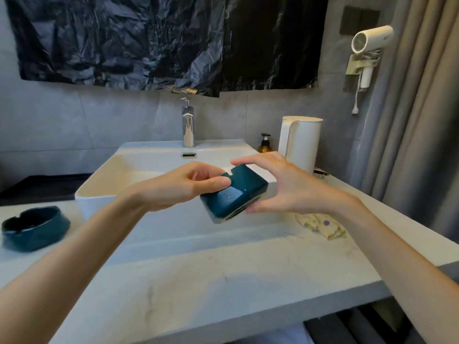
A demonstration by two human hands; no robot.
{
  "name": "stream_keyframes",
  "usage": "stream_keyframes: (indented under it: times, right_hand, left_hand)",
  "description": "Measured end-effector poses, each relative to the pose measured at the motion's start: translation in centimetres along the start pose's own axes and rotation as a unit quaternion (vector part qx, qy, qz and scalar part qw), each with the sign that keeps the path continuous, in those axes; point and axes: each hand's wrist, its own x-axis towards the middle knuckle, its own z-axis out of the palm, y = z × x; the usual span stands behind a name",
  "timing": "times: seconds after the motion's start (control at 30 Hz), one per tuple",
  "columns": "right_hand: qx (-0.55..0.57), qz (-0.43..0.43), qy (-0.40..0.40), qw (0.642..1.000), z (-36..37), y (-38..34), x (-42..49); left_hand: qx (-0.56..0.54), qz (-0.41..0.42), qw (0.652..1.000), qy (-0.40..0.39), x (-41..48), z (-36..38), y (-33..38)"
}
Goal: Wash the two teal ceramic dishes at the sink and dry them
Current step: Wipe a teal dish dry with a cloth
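Hands are sharing one load here. The left hand (pixel 183 187) is pinching the notched rim of the tilted dish (pixel 233 197) between thumb and curled fingers. The right hand (pixel 285 184) is bracketing it from the other side, thumb pressing the lower edge of the base and fingers arching over the top rim. The dish is hanging in the air above the worktop (pixel 198 269), just in front of the near right corner of the sink (pixel 104 187), with its underside turning towards the camera. The second dish (pixel 34 228) is sitting upright at the left edge of the worktop. A folded cloth (pixel 320 224) is lying towards the right edge, and no water is running from the tap (pixel 188 127).

This is looking like the carry to the basin, with the washing not yet begun. Glazed ceramic is likely to be getting slippery once wet, so one hand ought to be closing fully round the wall before the other is letting go to work the tap. The dish wants to be travelling low over the basin, not over the hard worktop edge, and staying clear of the tap spout.
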Motion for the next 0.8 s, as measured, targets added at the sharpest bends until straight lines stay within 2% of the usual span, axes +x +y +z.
stream_keyframes:
  times: [0.17, 0.33, 0.43, 0.57, 0.7, 0.8]
  right_hand:
    - [0.085, -0.032, -0.107, 0.99, 2.6, -3.4, 2.0]
    - [0.096, -0.097, -0.168, 0.976, 6.0, -7.3, 4.5]
    - [0.103, -0.135, -0.196, 0.966, 8.4, -9.5, 6.3]
    - [0.093, -0.207, -0.171, 0.959, 13.2, -12.6, 9.1]
    - [0.086, -0.288, -0.107, 0.948, 18.5, -15.3, 11.5]
    - [0.099, -0.308, -0.084, 0.943, 22.2, -17.0, 13.4]
  left_hand:
    - [0.052, -0.041, 0.998, 0.007, -5.9, -0.5, -0.7]
    - [0.068, -0.092, 0.993, 0.009, -12.5, -1.2, -0.9]
    - [0.163, -0.124, 0.978, 0.042, -16.7, -1.8, -1.4]
    - [0.319, -0.174, 0.927, 0.089, -22.1, -2.6, -2.9]
    - [0.432, -0.262, 0.855, 0.115, -26.7, -3.8, -4.7]
    - [0.489, -0.328, 0.801, 0.106, -29.4, -4.6, -5.7]
